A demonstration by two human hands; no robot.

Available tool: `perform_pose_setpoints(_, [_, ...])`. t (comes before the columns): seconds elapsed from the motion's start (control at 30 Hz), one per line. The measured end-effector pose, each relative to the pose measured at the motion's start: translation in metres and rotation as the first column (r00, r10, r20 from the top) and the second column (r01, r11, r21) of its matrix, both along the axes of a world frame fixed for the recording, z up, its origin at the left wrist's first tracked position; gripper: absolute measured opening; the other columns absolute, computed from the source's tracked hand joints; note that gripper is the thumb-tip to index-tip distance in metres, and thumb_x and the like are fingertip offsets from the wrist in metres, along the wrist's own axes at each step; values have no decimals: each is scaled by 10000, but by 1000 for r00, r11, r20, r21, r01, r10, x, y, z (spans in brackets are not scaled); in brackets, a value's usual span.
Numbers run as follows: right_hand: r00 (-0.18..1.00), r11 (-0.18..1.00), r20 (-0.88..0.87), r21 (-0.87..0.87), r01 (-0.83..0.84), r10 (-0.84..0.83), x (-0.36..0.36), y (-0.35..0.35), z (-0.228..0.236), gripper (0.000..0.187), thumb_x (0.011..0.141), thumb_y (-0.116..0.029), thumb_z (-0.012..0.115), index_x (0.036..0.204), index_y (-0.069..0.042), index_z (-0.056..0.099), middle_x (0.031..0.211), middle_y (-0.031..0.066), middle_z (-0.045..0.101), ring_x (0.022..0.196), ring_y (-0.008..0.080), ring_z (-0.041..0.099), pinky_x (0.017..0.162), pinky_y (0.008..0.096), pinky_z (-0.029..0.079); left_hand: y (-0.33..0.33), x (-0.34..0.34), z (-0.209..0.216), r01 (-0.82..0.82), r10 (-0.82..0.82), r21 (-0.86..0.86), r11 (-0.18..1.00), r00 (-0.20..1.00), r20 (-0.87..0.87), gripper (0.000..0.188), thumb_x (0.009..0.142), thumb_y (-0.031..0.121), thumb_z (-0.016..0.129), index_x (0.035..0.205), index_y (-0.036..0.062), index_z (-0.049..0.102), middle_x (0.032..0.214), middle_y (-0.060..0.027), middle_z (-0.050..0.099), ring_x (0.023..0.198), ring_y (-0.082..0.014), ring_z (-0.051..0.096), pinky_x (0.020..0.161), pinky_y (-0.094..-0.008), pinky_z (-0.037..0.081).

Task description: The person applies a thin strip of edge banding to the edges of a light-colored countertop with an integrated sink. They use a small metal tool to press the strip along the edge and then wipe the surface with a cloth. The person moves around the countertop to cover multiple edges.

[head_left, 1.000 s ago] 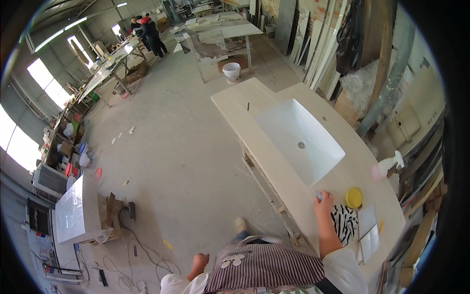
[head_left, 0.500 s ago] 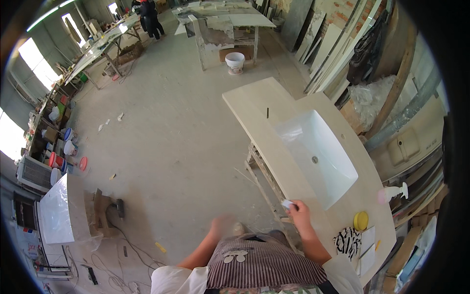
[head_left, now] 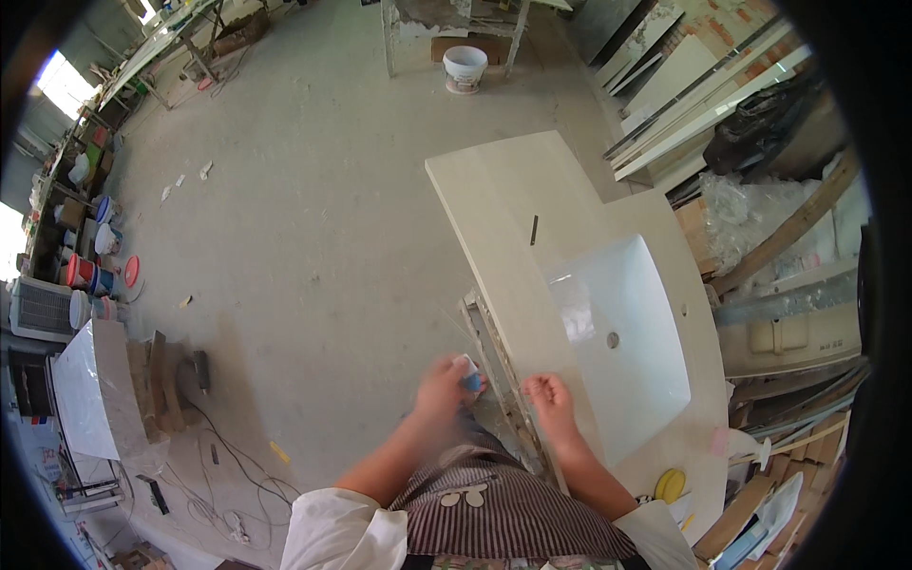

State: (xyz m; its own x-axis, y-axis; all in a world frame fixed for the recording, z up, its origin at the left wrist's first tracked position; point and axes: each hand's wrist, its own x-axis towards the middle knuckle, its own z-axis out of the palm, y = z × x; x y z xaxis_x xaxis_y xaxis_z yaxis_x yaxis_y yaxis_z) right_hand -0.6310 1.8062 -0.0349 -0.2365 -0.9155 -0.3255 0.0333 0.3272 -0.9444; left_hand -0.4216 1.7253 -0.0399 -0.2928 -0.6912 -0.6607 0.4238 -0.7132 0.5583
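My left hand (head_left: 442,388) is closed around a small white-and-blue piece (head_left: 471,376), held in the air just left of the countertop. The piece is partly covered by my fingers, so its kind is not clear. At the near left edge of the pale beige countertop (head_left: 503,195) is my right hand (head_left: 554,410), its fingers curled together; whatever they may pinch is hidden. A white rectangular basin (head_left: 622,304) with a round drain is set into the top, right of my right hand. A thin dark strip (head_left: 534,230) lies beyond the basin's far left corner.
A yellow round pad or lid (head_left: 670,485) and a white spray nozzle (head_left: 765,453) are at the counter's near right. Under the counter stands a wooden frame (head_left: 503,361). Boards and a wooden pole (head_left: 793,223) lean at right. A white bucket (head_left: 465,69) stands ahead; cables (head_left: 242,456) cross the floor at left.
My left hand has risen toward the counter and now holds the white-and-blue piece. A small white piece showed in my right hand before; now none shows there. The view has tilted downward.
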Motion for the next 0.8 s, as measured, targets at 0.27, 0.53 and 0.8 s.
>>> perform_pose_setpoints(0.27, [736,986,-674,-69,-153,67,-58,-27,-32,57,906,-74,651,925,-29,622,763,86,618,641,186,570,604,314,467,-78,-24,-37,39,-4,-290,956,993,121,243,966,70,605,1197,40,538,947,-68,624,858,-136,606,712,-279,506])
perform_pose_setpoints(0.53, [581,952,-814,-192,-238,-19,-47,-24,-28,76,852,-29,646,918,-52,617,775,90,605,627,270,545,560,374,443,-99,-54,-55,9,-8,-194,981,1000,3,180,983,117,598,1133,88,502,892,18,569,782,-72,546,676,-235,466])
perform_pose_setpoints(0.8, [586,941,-810,-177,-290,29,-45,-29,-23,94,843,-21,642,933,-41,620,777,99,601,642,274,557,568,379,448,-98,-59,-66,2,42,-283,959,988,150,208,998,198,616,986,57,463,757,3,514,597,-70,508,540,-238,467])
